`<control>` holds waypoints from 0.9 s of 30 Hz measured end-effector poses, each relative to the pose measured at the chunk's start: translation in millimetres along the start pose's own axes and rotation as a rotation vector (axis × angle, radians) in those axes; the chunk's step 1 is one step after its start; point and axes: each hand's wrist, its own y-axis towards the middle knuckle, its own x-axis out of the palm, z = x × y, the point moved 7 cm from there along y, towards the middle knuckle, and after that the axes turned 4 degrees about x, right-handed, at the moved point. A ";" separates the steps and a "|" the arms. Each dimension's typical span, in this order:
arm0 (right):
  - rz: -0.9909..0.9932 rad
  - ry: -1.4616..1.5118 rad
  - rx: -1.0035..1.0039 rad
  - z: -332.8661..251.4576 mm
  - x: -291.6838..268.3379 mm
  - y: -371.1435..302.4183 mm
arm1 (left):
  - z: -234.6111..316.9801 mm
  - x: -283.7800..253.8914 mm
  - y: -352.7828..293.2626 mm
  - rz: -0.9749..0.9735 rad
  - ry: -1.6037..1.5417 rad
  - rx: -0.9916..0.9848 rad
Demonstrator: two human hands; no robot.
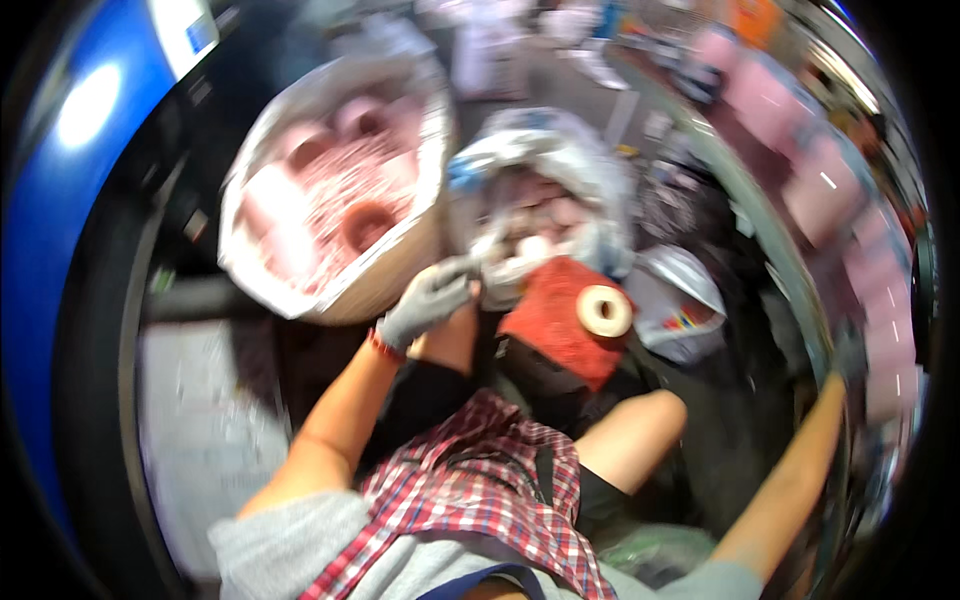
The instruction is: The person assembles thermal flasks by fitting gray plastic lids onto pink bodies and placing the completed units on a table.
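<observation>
My left hand (430,302), in a grey glove, is above my knee beside the large white sack. Its fingers are drawn together; whatever they may hold is too blurred to make out. Inside the sack (232,215) lie pink cylinders (285,225), some with hollow ends, on a bed of pink strands (350,180). My right arm stretches far to the right, and my gloved right hand (850,358) is at the edge of a row of pink cylinders (820,190). Motion blur hides its fingers.
A white plastic bag (605,190) with small pale pink pieces stands beside the sack. A cream ring-shaped roll (604,311) lies on a red cloth-like block (560,310) before my knees. Farther right are a grey bag (680,325) and a curved green-grey edge (745,185).
</observation>
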 end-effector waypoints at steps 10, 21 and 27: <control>-0.078 0.298 -0.049 34.5 82.0 94.7 | 28.2 -298.5 -263.7 1.267 1.283 -0.107; -0.173 0.311 -0.127 65.4 84.1 109.3 | -84.5 -378.3 -430.2 1.224 1.203 -1.033; -0.233 0.470 -0.131 55.2 85.2 88.0 | 25.8 -345.6 -416.8 1.254 2.028 -0.691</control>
